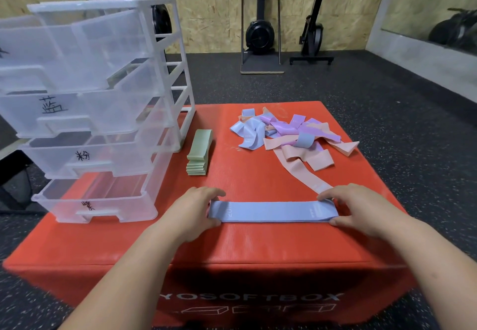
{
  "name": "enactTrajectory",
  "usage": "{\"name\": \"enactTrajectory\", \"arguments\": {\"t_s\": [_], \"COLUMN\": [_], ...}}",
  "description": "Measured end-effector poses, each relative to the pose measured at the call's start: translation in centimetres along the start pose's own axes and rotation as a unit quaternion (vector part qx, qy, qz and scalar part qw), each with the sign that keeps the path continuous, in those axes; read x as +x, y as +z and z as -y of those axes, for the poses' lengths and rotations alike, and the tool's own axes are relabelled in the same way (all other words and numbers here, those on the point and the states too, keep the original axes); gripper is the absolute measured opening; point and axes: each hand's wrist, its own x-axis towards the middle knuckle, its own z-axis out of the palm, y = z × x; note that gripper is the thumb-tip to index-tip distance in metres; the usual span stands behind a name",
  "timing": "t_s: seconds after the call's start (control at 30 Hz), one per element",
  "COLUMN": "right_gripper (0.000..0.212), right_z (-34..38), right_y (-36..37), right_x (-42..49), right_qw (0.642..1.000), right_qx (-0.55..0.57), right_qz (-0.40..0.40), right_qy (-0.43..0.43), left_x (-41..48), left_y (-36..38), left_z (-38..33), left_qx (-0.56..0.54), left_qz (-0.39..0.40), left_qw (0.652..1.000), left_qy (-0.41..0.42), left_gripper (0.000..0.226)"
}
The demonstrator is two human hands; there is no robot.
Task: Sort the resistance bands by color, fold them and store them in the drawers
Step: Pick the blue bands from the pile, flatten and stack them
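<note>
left hand (191, 210), right hand (361, 208) pinch blue band (271, 212) | drawers (85, 115) pulled out

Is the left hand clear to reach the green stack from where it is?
Probably yes. The green stack lies on the box just beyond the left hand, with nothing between them; the drawers stand off to the side. But that hand grips the blue band at its end.
</note>
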Motion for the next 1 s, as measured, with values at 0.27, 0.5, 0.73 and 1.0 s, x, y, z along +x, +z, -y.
{"name": "enactTrajectory", "arguments": {"t_s": [0.27,0.5,0.73,1.0], "right_gripper": [0.057,0.049,0.063,0.084], "right_z": [1.2,6.4,12.9,15.5], "right_y": [-1.3,-0.5,1.3,3.6], "right_x": [1.0,7.0,14.5,19.5], "right_qw": [0.997,0.992,0.993,1.0], "right_qx": [0.059,0.078,0.02,0.007], "right_qz": [-0.047,-0.091,-0.111,-0.021], "right_qy": [-0.018,-0.037,-0.04,-0.01], "left_x": [1.6,5.0,6.8,7.1], "left_y": [0.1,1.7,3.1,3.3], "left_z": [-0.4,-1.0,-0.2,0.3], "left_qx": [-0.015,-0.018,0.035,0.031], "left_qz": [-0.003,-0.038,-0.064,-0.061], "left_qw": [1.0,0.999,0.997,0.998], "left_qy": [0.02,0.016,0.01,0.013], "left_gripper": [0.072,0.061,0.054,0.051]}}
